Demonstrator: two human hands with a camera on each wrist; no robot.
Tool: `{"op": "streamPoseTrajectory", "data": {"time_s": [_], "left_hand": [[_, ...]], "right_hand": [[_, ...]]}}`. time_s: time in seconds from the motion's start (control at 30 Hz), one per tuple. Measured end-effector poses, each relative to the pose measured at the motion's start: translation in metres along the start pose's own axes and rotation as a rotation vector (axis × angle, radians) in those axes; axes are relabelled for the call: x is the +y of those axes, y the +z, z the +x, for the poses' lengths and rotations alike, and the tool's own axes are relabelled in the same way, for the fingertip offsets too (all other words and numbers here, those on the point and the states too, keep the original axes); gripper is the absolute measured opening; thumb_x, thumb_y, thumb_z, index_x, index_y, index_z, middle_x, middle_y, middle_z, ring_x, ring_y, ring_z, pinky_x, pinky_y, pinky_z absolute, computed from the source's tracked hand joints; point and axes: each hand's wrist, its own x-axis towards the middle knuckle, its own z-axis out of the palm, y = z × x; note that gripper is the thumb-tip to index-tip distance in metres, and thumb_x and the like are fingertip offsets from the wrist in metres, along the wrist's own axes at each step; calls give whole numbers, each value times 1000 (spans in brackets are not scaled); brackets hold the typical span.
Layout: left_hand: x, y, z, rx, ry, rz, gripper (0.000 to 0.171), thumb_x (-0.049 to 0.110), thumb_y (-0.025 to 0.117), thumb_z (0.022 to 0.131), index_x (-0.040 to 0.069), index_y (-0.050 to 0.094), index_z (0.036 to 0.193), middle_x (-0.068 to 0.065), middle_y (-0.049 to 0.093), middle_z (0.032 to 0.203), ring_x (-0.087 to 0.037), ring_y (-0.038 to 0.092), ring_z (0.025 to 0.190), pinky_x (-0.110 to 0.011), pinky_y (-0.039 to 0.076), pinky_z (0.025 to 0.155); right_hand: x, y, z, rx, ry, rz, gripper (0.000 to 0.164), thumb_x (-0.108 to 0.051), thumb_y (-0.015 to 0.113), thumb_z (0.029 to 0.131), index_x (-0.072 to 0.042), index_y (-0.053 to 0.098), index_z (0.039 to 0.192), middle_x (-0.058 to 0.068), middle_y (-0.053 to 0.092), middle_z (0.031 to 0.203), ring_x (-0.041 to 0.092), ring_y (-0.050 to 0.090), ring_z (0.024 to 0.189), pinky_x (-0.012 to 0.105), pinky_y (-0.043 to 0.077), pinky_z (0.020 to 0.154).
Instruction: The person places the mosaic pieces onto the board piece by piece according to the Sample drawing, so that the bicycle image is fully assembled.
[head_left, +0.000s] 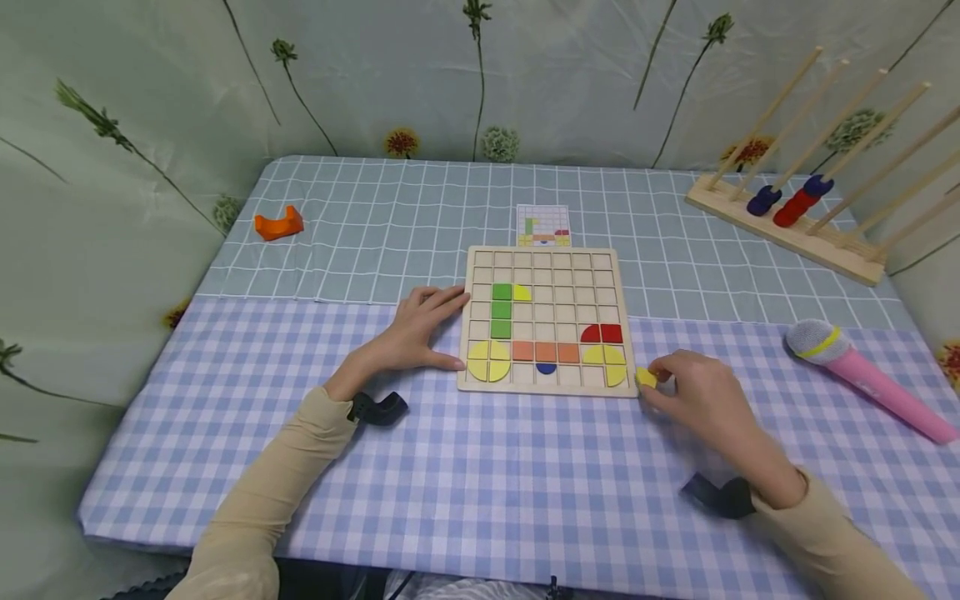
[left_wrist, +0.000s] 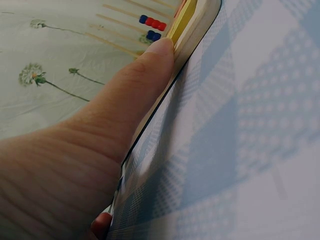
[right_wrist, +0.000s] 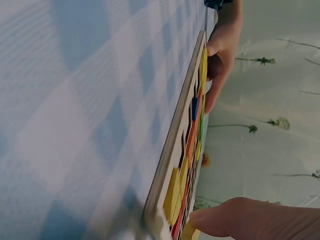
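Note:
A wooden grid board (head_left: 558, 293) lies on the checked cloth. Set in it are green squares (head_left: 501, 308), a yellow piece beside the top one, orange squares (head_left: 546, 352), a blue half-round (head_left: 546, 367) and red pieces (head_left: 611, 333). Yellow pieces make a circle (head_left: 488, 361) at lower left; more yellow ones (head_left: 603, 356) sit at lower right. My left hand (head_left: 423, 329) rests against the board's left edge, its thumb touching the frame in the left wrist view. Just off the lower right corner, my right hand (head_left: 701, 396) pinches a yellow piece (head_left: 646, 378) between thumb and fingers.
A printed pattern card (head_left: 543, 225) lies behind the board. At the back right stands a wooden peg rack (head_left: 795, 229) with blue and red beads. A pink toy microphone (head_left: 870, 379) is on the right, an orange curved piece (head_left: 279, 223) at the back left.

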Motion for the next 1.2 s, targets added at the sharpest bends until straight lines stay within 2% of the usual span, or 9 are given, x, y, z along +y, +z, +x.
{"op": "streamPoseTrajectory", "data": {"time_s": [0.3,0.47,0.77,1.07,1.2], "left_hand": [[-1,1,1,-4,-2,10,101,47,78,69,14,26,149,-6,22,157,-32,19,135,-53,20,104],[-2,1,1,-5,0,12,101,47,79,70,14,26,149,-6,22,157,-32,19,135,-54,21,104],[-1,1,1,-6,-4,18,101,48,78,69,14,26,149,-7,22,157,-32,19,135,-53,21,104],[-1,0,1,0,0,18,101,47,79,69,13,27,149,-7,23,157,-32,20,135,-53,22,102],[-2,1,1,-6,-1,20,101,48,79,69,13,27,149,-7,22,157,-32,20,135,-52,22,103]], "right_hand": [[-26,8,10,1,-95,21,18,-12,75,71,1,71,83,6,61,68,14,46,60,25,37,55],[-34,17,17,-23,-106,22,17,-13,74,72,0,72,84,5,60,68,14,47,61,27,39,56],[-39,22,22,3,-144,9,11,-11,72,74,-2,70,81,4,56,68,15,45,60,25,36,54],[-38,24,20,33,-150,-19,15,-10,75,73,-1,74,85,5,56,68,15,44,60,25,35,54],[-36,25,19,38,-140,-16,19,-10,77,73,0,74,88,7,60,72,16,46,62,26,38,55]]}}
